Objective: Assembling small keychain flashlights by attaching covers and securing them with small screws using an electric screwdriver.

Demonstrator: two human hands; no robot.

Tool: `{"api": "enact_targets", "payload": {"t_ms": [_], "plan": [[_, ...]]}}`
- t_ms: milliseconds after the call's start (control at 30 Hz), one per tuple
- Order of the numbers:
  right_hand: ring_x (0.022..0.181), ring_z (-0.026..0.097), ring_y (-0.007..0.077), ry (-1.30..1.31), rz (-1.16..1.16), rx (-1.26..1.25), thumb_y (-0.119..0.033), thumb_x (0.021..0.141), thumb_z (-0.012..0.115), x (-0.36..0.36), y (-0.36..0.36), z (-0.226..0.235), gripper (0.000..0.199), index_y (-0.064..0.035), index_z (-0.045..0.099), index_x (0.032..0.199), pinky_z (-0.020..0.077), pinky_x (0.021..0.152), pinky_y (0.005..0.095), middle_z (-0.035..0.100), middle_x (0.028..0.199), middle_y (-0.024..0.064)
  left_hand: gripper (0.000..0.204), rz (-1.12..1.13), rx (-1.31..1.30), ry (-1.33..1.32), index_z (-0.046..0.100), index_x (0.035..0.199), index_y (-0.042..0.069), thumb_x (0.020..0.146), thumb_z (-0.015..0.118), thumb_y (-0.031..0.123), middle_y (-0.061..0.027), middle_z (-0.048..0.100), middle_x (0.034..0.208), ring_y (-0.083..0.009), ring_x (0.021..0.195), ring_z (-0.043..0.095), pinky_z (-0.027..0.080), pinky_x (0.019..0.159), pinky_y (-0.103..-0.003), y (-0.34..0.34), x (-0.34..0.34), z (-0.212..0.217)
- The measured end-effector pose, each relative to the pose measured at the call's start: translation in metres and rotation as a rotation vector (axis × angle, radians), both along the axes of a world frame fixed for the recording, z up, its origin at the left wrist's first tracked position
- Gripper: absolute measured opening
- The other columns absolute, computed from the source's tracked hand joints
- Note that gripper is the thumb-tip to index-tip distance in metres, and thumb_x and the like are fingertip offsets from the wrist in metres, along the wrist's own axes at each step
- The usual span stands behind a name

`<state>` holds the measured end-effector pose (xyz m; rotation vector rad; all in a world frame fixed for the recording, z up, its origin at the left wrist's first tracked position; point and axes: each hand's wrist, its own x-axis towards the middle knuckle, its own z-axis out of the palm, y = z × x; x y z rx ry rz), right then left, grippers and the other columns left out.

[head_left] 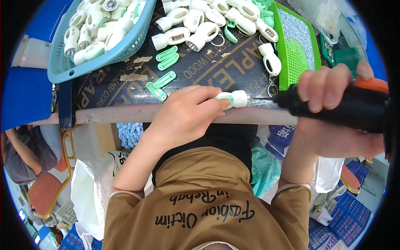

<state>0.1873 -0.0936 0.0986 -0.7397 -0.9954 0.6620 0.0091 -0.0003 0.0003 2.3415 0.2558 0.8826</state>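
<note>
We are holding a white-and-green flashlight [238,99] at the counter's [239,62] near edge, our left hand [183,110] clamping its body. Apart from it, our right hand [327,91] is gripping a black power screwdriver [358,110], whose bit is pointing toward the flashlight. Beyond, green plastic pieces [168,62] are lying between a blue basket [68,75] and a green tray [298,68].

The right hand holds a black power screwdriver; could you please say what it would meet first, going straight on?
The screwdriver in the right hand would probably first meet the white end of the flashlight in the left hand, though depth is unclear.
</note>
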Motion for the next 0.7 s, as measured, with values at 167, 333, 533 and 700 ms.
{"api": "enact_targets", "payload": {"t_ms": [167, 333, 533, 700], "plan": [[0.058, 0.048, 0.0178, -0.062, 0.022, -0.059, -0.085, 0.067, 0.046, -0.018, 0.006, -0.005, 0.091, -0.0102, 0.046, 0.119, 0.0387, 0.059, 0.0335, 0.051, 0.072, 0.0067, 0.027, -0.017, -0.04, 0.011, 0.068, 0.09, 0.008, 0.065, 0.075, 0.002, -0.0086, 0.066, 0.089, -0.0244, 0.07, 0.063, 0.05, 0.058, -0.032, -0.001, -0.001, 0.001], [0.055, 0.049, 0.0161, -0.122, 0.043, -0.111, -0.087, 0.063, 0.048, -0.019, 0.0, -0.008, 0.095, -0.0134, 0.042, 0.122, 0.0402, 0.057, 0.0314, 0.051, 0.072, 0.0043, 0.027, -0.016, -0.034, 0.0, 0.068, 0.09, 0.008, 0.065, 0.075, 0.001, -0.009, 0.065, 0.089, -0.0244, 0.069, 0.063, 0.05, 0.057, -0.032, -0.001, -0.002, 0.0], [0.054, 0.049, 0.016, -0.15, 0.074, -0.084, -0.087, 0.063, 0.048, -0.016, 0.002, -0.01, 0.094, -0.013, 0.043, 0.121, 0.0405, 0.056, 0.0314, 0.051, 0.072, 0.0041, 0.026, -0.015, -0.031, 0.002, 0.067, 0.089, 0.007, 0.065, 0.075, 0.002, -0.0096, 0.065, 0.089, -0.0246, 0.069, 0.063, 0.05, 0.057, -0.032, 0.0, -0.003, -0.001], [0.054, 0.049, 0.016, -0.189, 0.075, -0.067, -0.088, 0.062, 0.048, -0.011, 0.001, -0.01, 0.094, -0.0127, 0.043, 0.119, 0.0408, 0.055, 0.0315, 0.051, 0.071, 0.004, 0.025, -0.027, -0.025, -0.007, 0.067, 0.089, 0.007, 0.065, 0.075, 0.002, -0.01, 0.065, 0.089, -0.025, 0.069, 0.063, 0.051, 0.057, -0.032, 0.0, 0.0, 0.001]]}}
